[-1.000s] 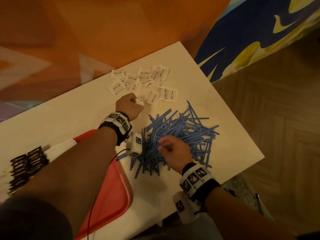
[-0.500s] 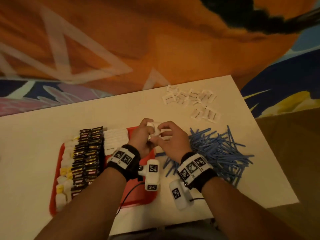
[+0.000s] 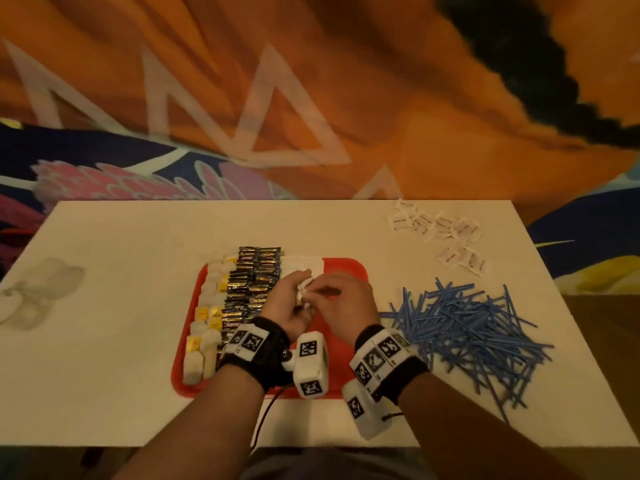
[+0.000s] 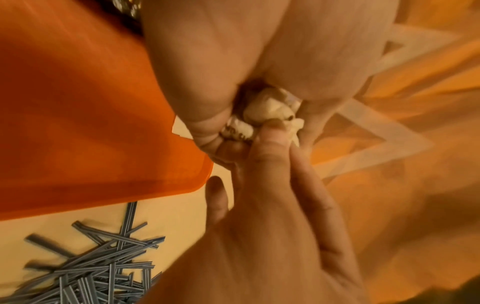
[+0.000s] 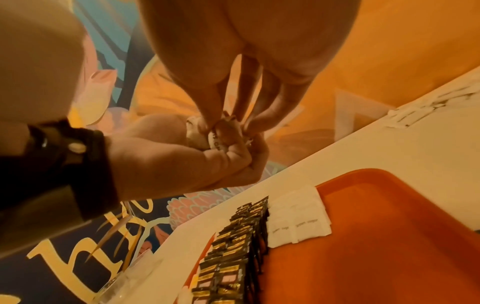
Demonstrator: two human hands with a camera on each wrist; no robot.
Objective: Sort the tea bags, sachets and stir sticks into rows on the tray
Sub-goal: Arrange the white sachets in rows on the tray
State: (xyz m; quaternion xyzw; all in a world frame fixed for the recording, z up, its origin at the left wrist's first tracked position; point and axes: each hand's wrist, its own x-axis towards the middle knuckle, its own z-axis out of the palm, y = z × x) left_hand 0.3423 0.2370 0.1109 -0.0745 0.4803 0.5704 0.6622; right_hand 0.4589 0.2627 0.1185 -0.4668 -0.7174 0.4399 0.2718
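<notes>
Above the red tray [image 3: 349, 271], my left hand [image 3: 298, 296] grips a bunch of small white sachets [image 3: 304, 289]. My right hand [image 3: 316, 291] pinches one of them with thumb and fingertips; the same bunch of sachets [image 4: 265, 115] [image 5: 221, 135] shows in both wrist views. On the tray lie a row of tea bags [image 3: 207, 306] at the left, dark sachets [image 3: 252, 282] beside them, then a short row of white sachets [image 3: 301, 263]. Loose white sachets [image 3: 436, 226] lie at the table's far right. A heap of blue stir sticks [image 3: 467, 334] lies right of the tray.
The white table [image 3: 121, 341] ends just behind the tray's near side and close beyond the stick heap. A crumpled clear bag [image 3: 34, 296] lies at its left end. The tray's right half [image 5: 389, 236] is bare.
My left hand carried sachets from the loose pile at the far right to above the tray. My right hand left the stir sticks and joined it. The head view swung left onto the tray.
</notes>
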